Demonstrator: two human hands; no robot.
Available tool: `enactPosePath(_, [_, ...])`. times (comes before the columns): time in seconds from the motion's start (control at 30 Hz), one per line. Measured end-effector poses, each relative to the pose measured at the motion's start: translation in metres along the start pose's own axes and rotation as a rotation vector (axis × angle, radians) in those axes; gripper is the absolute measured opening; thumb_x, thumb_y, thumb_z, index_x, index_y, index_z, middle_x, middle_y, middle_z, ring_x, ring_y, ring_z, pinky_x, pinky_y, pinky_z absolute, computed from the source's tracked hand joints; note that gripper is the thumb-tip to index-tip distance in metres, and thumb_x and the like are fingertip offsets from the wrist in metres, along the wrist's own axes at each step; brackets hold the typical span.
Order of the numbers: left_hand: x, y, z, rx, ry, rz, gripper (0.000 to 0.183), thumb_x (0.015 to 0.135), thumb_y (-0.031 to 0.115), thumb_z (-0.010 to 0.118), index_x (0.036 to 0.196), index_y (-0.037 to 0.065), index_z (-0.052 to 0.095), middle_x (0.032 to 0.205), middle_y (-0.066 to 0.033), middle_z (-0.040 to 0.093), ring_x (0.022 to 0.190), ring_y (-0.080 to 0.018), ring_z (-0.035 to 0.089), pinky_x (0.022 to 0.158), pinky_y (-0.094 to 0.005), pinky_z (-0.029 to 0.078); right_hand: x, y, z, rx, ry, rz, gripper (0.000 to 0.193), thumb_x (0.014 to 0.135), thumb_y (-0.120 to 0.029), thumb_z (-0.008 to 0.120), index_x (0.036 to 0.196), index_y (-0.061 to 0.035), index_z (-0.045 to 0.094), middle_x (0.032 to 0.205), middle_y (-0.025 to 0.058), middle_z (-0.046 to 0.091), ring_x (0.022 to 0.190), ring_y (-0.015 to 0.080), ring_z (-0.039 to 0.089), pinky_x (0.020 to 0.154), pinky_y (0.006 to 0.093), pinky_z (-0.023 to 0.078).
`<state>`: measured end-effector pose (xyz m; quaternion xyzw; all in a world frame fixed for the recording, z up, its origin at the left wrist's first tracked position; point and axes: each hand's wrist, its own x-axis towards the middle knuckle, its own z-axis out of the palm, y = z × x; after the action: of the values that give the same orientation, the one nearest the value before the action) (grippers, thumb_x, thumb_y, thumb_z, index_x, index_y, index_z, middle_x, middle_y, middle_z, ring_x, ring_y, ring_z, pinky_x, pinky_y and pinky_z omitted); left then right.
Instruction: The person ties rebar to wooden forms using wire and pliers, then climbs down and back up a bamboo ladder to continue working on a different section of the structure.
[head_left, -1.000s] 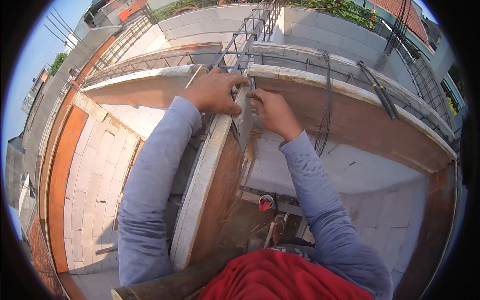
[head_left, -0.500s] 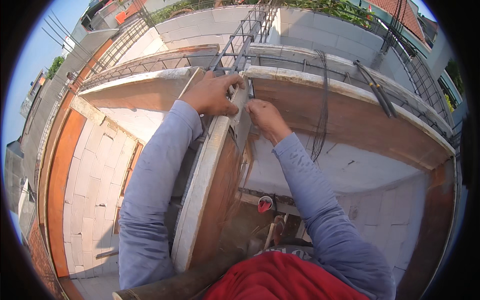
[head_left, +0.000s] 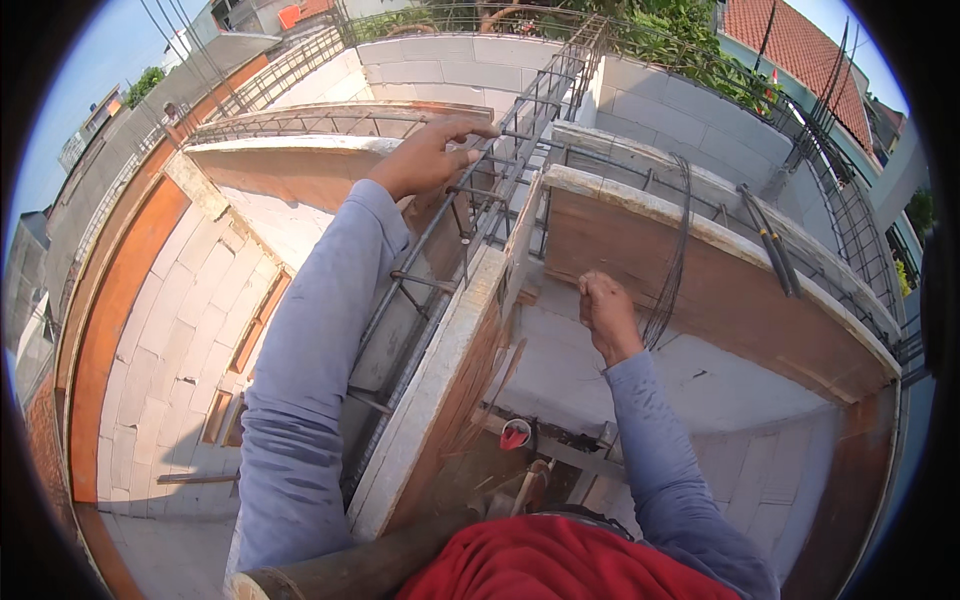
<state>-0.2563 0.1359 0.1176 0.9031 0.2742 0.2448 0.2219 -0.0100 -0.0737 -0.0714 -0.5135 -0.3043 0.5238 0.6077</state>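
My left hand (head_left: 425, 163) reaches over the junction of the steel rebar cage (head_left: 436, 284), its fingers stretched out and apart by the bars. To the right, my right hand (head_left: 606, 308) is raised in front of a brown formwork panel (head_left: 640, 245), apart from the steel. Its fingers are closed together; whether anything thin is in them cannot be made out. A pale-edged formwork board (head_left: 425, 385) runs along the cage between my forearms. Over the right panel hangs a bundle of thin dark tie wire (head_left: 684, 225). Pincers with black and yellow handles (head_left: 770, 243) rest on that panel's edge.
A bamboo pole (head_left: 350, 568) crosses close in front of me. Far below stands a small bucket with something red (head_left: 515, 434). Pale block walls (head_left: 190, 340) drop away on the left. Upright rebar rods (head_left: 825, 100) stick up at the far right.
My right hand has drawn away from the board joint, toward the right and downward. My left hand has lifted off the board end, fingers now stretched out over the rebar. The view has shifted slightly.
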Motion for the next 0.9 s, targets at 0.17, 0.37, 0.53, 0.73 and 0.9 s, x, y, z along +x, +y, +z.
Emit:
enactPosePath(0.17, [0.002,-0.017,0.014,-0.259,-0.078,-0.13,0.046,0.1,0.007,0.061,0.144,0.018,0.059,0.133,-0.0078,0.065,0.124,-0.0225,0.057,0.11,-0.0391,0.044,-0.031,0.104,-0.089,-0.101,0.203,0.254,0.015,0.097,-0.02,0.059,0.092,-0.0072,0.063,0.065,-0.0032,0.049,0.052,0.0087,0.041,0.046,0.0265,0.033])
enactPosePath(0.37, [-0.005,-0.046,0.021,-0.553,0.015,-0.158,0.046,0.102,0.006,0.058,0.147,0.01,0.051,0.126,-0.0083,0.068,0.115,-0.0183,0.058,0.103,-0.0369,0.047,-0.067,0.061,-0.011,-1.275,0.16,-0.466,0.036,0.093,-0.022,0.07,0.121,0.0008,0.065,0.117,0.0234,0.067,0.105,0.0434,0.066,0.09,0.0506,0.053])
enactPosePath(0.53, [0.001,-0.026,0.027,-0.55,0.045,-0.138,0.044,0.105,0.006,0.054,0.149,0.01,0.053,0.114,-0.0068,0.072,0.099,-0.0142,0.061,0.097,-0.0328,0.049,-0.019,-0.059,0.062,-1.145,0.303,-0.929,0.027,0.095,-0.021,0.065,0.117,-0.0051,0.065,0.111,0.0188,0.071,0.102,0.0403,0.068,0.084,0.051,0.054])
enactPosePath(0.73, [-0.004,-0.033,0.019,-0.432,0.147,-0.086,0.03,0.101,0.001,0.056,0.124,0.007,0.074,0.106,-0.005,0.074,0.1,-0.0155,0.065,0.096,-0.0306,0.05,0.022,-0.058,0.041,-1.339,0.056,-0.679,0.019,0.095,-0.013,0.052,0.108,-0.01,0.065,0.092,0.0227,0.072,0.089,0.0447,0.07,0.079,0.0552,0.054])
enactPosePath(0.9, [-0.003,-0.029,0.021,-0.356,-0.028,0.007,0.028,0.093,0.001,0.06,0.114,0.007,0.078,0.111,-0.0077,0.076,0.108,-0.0199,0.067,0.099,-0.0323,0.05,-0.023,0.0,-0.023,-1.494,0.063,-0.404,0.017,0.096,-0.014,0.052,0.103,-0.0069,0.065,0.083,0.0276,0.07,0.082,0.0477,0.068,0.075,0.0569,0.053])
